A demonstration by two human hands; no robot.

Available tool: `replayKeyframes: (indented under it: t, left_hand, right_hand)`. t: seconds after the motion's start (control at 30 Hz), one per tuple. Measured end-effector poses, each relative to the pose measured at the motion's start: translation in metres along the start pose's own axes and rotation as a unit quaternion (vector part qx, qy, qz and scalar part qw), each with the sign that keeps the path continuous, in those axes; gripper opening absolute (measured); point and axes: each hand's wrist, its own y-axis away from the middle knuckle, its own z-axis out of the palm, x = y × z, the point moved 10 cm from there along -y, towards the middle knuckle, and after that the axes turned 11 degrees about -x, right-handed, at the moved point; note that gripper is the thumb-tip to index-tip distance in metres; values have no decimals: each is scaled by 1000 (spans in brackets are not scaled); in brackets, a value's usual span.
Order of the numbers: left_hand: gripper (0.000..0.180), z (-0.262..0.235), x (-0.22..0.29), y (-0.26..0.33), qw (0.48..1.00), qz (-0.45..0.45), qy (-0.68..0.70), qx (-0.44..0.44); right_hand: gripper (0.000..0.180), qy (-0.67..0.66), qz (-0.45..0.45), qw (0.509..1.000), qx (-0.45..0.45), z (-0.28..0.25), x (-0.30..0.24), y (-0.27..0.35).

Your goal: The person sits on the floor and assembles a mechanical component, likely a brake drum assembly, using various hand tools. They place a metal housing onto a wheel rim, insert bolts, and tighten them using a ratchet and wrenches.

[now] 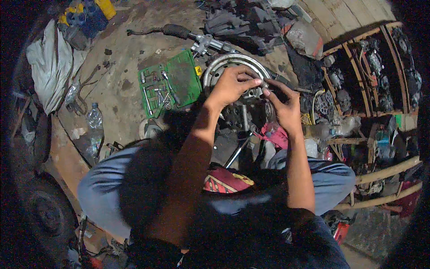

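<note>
My left hand [233,86] and my right hand [287,106] meet in front of me with thumbs and fingertips pinched. Between them is a small greyish metal part [264,84], too small to name for certain. Just beneath lies a round metal wheel rim [212,71], partly covered by my left hand. Dark metal machine parts [237,117] sit on the near side of the rim. A long shiny metal bar [238,151] slants towards my lap. Pink-red cloth [274,135] lies below my right hand.
An open green tool case [184,92] with sockets and wrenches lies left of the rim. Beyond it is a long metal assembly with a black rubber boot [175,31]. A wooden rack [354,74] of machine parts stands right. Plastic bottles [94,117] and a tyre [47,210] are left.
</note>
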Motion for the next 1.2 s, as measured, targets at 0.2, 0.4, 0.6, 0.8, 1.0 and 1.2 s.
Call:
replayKeyframes:
  t: [0.2, 0.4, 0.6, 0.8, 1.0, 1.2]
  left_hand:
    - [19, 54, 13, 0, 997, -21, -69, -12]
    - [23, 34, 1, 29, 962, -41, -249, 108]
    - [22, 18, -74, 92, 918, 12, -273, 287]
    - [37, 32, -97, 81, 953, -87, -203, 207]
    - [42, 22, -116, 84, 967, -120, -132, 182]
    - [40, 23, -112, 76, 960, -126, -198, 152]
  right_hand:
    - [29, -73, 43, 995, 49, -31, 11, 41]
    - [25, -10, 62, 996, 55, -22, 77, 99]
    - [26, -16, 53, 993, 103, 6, 95, 87]
    - [24, 10, 52, 994, 97, 16, 94, 77]
    - [20, 70, -31, 992, 102, 27, 74, 67]
    - [20, 120, -39, 987, 104, 36, 69, 65]
